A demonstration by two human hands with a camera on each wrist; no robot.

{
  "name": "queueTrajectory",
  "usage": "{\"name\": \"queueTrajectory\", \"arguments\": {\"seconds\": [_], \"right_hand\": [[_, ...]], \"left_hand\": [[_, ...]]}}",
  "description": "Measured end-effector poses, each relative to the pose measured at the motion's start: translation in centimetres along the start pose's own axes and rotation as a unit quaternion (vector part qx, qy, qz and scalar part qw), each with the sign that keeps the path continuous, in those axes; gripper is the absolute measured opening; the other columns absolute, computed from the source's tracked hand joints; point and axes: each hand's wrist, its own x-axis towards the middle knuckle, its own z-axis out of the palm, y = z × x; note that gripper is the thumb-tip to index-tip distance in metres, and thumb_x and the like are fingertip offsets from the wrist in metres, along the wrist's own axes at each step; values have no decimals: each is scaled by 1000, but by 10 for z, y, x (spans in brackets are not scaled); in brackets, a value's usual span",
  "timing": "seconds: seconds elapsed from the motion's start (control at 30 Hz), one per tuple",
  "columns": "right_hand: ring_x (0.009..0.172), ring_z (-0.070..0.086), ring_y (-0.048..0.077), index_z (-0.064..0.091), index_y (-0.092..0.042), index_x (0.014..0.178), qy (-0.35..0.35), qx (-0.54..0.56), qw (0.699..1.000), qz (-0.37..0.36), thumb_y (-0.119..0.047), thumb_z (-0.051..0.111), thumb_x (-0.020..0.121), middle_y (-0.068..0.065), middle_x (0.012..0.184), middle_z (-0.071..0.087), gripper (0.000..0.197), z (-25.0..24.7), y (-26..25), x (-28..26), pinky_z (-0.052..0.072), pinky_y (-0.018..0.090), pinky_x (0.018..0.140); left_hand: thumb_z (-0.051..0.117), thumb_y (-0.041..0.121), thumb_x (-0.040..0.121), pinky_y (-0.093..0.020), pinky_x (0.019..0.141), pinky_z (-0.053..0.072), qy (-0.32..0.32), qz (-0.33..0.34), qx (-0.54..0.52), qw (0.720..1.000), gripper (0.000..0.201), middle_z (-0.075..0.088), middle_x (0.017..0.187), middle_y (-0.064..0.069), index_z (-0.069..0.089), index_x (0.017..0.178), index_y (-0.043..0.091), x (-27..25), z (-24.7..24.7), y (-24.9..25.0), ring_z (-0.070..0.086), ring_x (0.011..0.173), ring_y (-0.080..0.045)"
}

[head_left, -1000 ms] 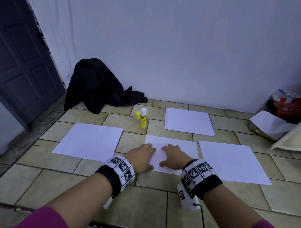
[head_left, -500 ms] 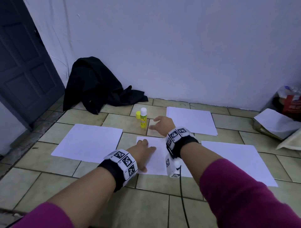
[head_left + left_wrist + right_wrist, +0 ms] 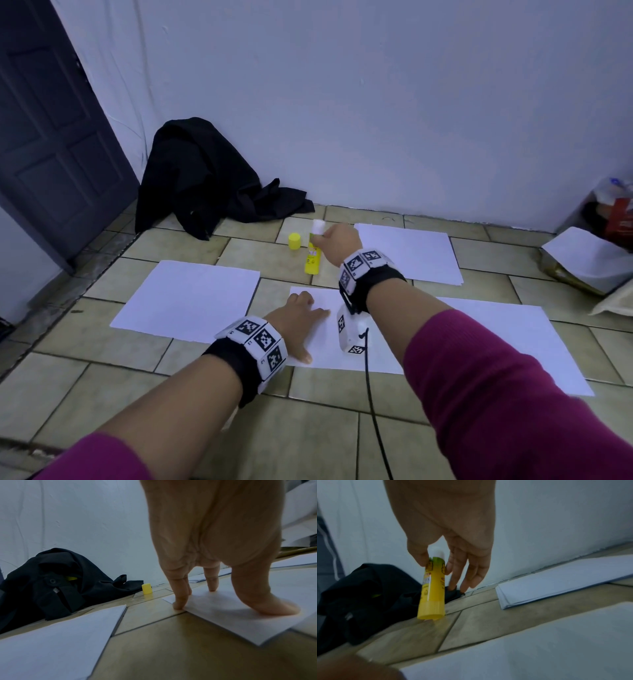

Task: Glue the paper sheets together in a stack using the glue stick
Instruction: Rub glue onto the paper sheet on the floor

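The yellow glue stick stands uncapped on the tiled floor, slightly tilted, its white glue tip showing. My right hand pinches its upper part between thumb and fingers. Its yellow cap stands just left of it. My left hand presses straight fingers onto the centre paper sheet. A thicker paper stack lies behind, and single sheets lie at left and right.
A black garment is heaped against the white wall at the back left, beside a dark door. Bags and a box with paper sit at the far right. A cable hangs from my right wrist.
My right hand left the centre sheet, reached forward to the glue stick and now pinches it, tilting it. My left hand stayed pressing on the sheet.
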Motion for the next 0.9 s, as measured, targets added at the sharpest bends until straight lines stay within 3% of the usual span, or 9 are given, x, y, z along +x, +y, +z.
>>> {"name": "queueTrajectory", "arguments": {"seconds": [0.13,0.2,0.27,0.37,0.47,0.63,0.73,0.83,0.9], "right_hand": [[69,62,29,53,-9,87,-58,162,984,46,-31,47,94,11,80,56,23,-27,21,-15,53,39,69],[57,65,25,51,-12,104,-133,210,964,96,-34,48,94,8,84,53,24,-44,38,-27,54,33,58],[52,60,18,57,-13,106,-167,109,976,88,-35,57,92,5,83,55,26,-62,55,-40,47,22,48],[49,49,15,66,-14,94,-110,3,992,55,-20,80,74,1,75,57,26,-83,79,-54,40,20,46],[51,47,17,54,-11,78,-11,15,998,58,-4,83,63,2,71,51,34,-97,97,-61,41,25,49],[61,57,20,52,-10,105,25,130,990,43,-3,71,82,4,83,55,31,-92,113,-74,47,21,38],[64,60,26,49,-6,109,27,137,990,32,-4,65,87,15,96,60,26,-81,117,-77,54,27,46],[62,59,24,49,-7,104,57,163,984,34,-5,62,89,17,100,60,20,-71,121,-79,58,37,61],[62,60,22,49,-8,103,89,178,979,34,-6,62,89,13,101,59,19,-66,122,-80,58,31,58]], "left_hand": [[77,36,76,-45,106,39,11,-12,-11,1000,96,14,149,-9,18,152,27,0,1,0,13,140,-26],[78,36,75,-45,107,38,5,-12,-15,1000,96,16,148,-9,20,151,27,1,-2,1,14,140,-26],[79,36,74,-46,109,36,-11,-18,-14,1000,97,17,147,-8,19,151,27,2,-7,2,15,139,-27],[78,35,73,-47,107,38,-32,-35,-37,998,96,19,145,-6,20,150,30,5,-14,4,15,139,-25],[76,40,74,-47,106,39,-44,-44,-49,997,93,20,145,-5,21,150,34,7,-18,3,16,139,-23],[73,50,77,-43,109,35,-5,-42,-58,997,80,27,140,-7,34,144,29,11,-20,8,22,137,-23],[69,47,82,-41,104,39,79,-50,-83,992,59,32,133,-7,48,129,20,12,-22,11,27,131,-23],[65,31,87,-34,99,41,180,-19,-94,979,38,35,130,-4,52,118,14,14,-25,17,33,126,-21],[58,13,89,-30,99,39,178,63,-74,979,37,31,139,-3,50,125,15,19,-24,29,31,131,-20]]}}
